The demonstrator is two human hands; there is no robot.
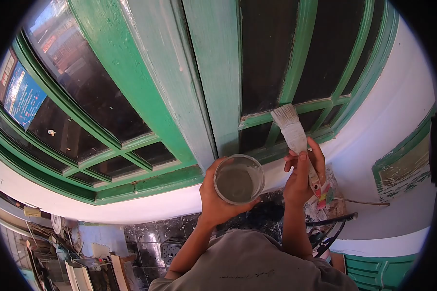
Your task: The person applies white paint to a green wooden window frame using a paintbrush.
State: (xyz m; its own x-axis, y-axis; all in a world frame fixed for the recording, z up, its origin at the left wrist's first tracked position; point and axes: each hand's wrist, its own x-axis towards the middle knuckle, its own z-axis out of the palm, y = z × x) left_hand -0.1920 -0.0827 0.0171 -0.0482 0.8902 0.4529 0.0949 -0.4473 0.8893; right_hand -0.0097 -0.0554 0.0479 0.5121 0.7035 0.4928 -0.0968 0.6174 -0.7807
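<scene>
My left hand (222, 203) is wrapped round a clear plastic cup (239, 179) with greyish liquid in it. In my right hand (301, 179) is a paintbrush (294, 133), gripped by its handle with the bristles pointing up and to the left. The bristles are coated pale and overlap the lower bars of the right window in this view. Behind both hands stands a green wooden window frame (116, 72). Its middle posts (218, 63) have a pale, whitish film over the green, while the left part is brighter green.
A white wall (374, 116) curves below and right of the window. A blue sticker (24, 94) is on the left pane. Dark tiles (150, 242) cover the floor, with wooden pieces (82, 276) at lower left. A green-framed panel (403, 160) leans at right.
</scene>
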